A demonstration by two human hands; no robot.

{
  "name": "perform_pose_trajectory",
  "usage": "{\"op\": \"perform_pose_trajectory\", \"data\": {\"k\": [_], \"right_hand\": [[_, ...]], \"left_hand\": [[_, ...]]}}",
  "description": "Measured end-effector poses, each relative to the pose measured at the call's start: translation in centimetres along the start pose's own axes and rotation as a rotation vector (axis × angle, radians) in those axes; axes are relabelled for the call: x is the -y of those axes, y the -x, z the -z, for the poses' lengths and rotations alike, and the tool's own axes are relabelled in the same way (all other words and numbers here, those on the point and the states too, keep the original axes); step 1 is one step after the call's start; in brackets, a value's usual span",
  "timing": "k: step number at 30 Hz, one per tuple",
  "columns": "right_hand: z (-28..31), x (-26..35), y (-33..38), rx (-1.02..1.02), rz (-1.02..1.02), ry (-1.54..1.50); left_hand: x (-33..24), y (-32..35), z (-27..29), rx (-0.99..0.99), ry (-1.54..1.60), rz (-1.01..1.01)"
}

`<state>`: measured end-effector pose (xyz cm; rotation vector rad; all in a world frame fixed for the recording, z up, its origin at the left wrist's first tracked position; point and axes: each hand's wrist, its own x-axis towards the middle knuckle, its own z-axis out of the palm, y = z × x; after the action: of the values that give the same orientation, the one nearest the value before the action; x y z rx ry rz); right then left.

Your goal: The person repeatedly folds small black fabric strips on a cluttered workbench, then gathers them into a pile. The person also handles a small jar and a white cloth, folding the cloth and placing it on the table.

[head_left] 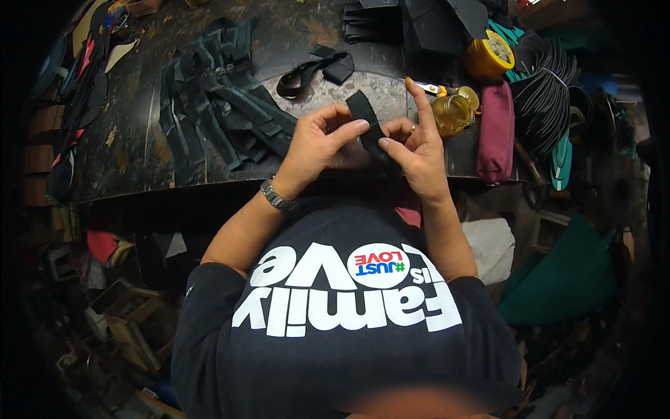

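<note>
A short black strip, fabric-like or leather-like, is held up between my two hands above the near edge of the dark table. My left hand pinches its left side between thumb and fingers. Lower on the strip, my right hand grips it with the thumb against the curled fingers, while the index finger points up, its tip stained orange-brown. Just beyond lies a looped black strap. Many black strips lie in a spread pile left of my hands. The lower end of the held strip is hard to make out.
Right of my hands stand a glass jar, scissors, a yellow container and a maroon pouch. Bundled black cords lie farther right. Black sheets sit at the back. Green material is below the table.
</note>
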<state>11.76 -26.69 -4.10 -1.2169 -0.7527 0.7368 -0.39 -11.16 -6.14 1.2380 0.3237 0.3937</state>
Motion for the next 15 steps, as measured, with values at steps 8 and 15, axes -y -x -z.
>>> {"op": "perform_pose_trajectory", "data": {"k": [8, 15], "right_hand": [[-0.8, -0.2, -0.7, -0.016, 0.025, 0.004], [-1.3, -0.6, -0.9, -0.079, 0.093, -0.050]], "left_hand": [[-0.1, 0.0, 0.3, 0.037, 0.031, -0.019], [0.5, 0.4, 0.1, 0.012, 0.010, -0.004]]}}
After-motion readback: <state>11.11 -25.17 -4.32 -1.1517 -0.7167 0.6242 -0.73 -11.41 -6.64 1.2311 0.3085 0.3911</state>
